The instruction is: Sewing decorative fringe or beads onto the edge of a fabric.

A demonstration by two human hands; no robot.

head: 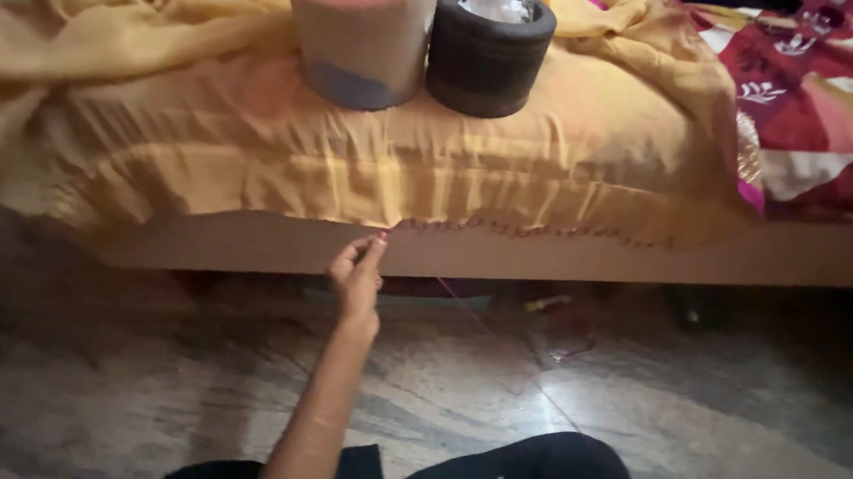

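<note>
the one hand [357, 280] in view pinched the yellow cloth [351, 179] hem between its fingertips [378, 240], a thin thread [500, 340] trailing below them. a hard tug could have snapped it or dragged the containers [420, 44] above off the bed [645, 260].

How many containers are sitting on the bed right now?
2. A pink-topped bucket stands on the yellow cloth near the bed's edge; a dark round pot holding white stuff stands against its right side. The frame cuts off the bed, so more may be hidden.
</note>
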